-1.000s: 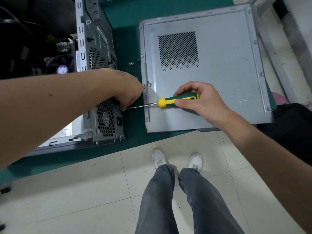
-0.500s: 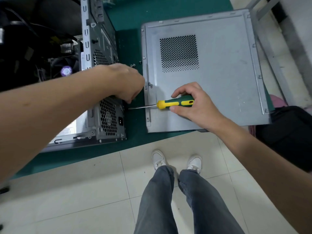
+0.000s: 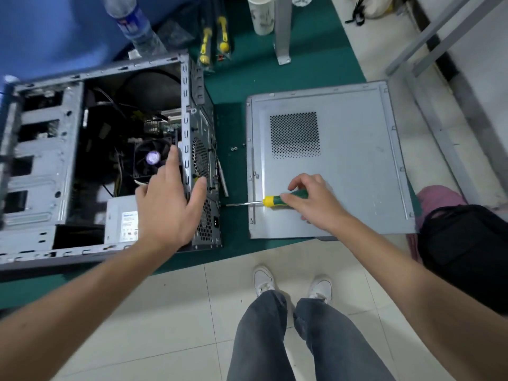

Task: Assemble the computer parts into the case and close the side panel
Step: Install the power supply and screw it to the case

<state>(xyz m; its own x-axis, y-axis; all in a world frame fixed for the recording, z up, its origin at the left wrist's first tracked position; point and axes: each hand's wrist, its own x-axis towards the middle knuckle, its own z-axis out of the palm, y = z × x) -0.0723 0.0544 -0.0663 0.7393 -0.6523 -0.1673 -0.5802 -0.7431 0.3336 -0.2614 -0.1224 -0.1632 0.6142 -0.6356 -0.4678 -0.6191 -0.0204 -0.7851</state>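
The open grey computer case (image 3: 41, 166) lies on its side on the green table (image 3: 247, 78). Inside it I see a CPU fan (image 3: 149, 158) and a power supply (image 3: 122, 220). My left hand (image 3: 167, 204) hovers open over the case's rear edge, fingers spread, thumb by the rear grille. The grey side panel (image 3: 351, 160) lies flat to the right of the case. My right hand (image 3: 316, 204) grips a green and yellow screwdriver (image 3: 270, 200), whose shaft points left at the case's rear. Loose screws (image 3: 234, 148) lie between case and panel.
At the back of the table stand a plastic water bottle (image 3: 132, 26), a white cup (image 3: 261, 15), packaged yellow tools (image 3: 214, 42) and a metal post (image 3: 281, 28). A black bag (image 3: 464, 251) and pink cloth (image 3: 437, 199) sit at the right. My legs stand on tiled floor.
My left hand has let go at the screwdriver tip, opened and risen over the case's rear edge. The camera has tilted up, showing the case's inside. The right hand keeps the screwdriver.
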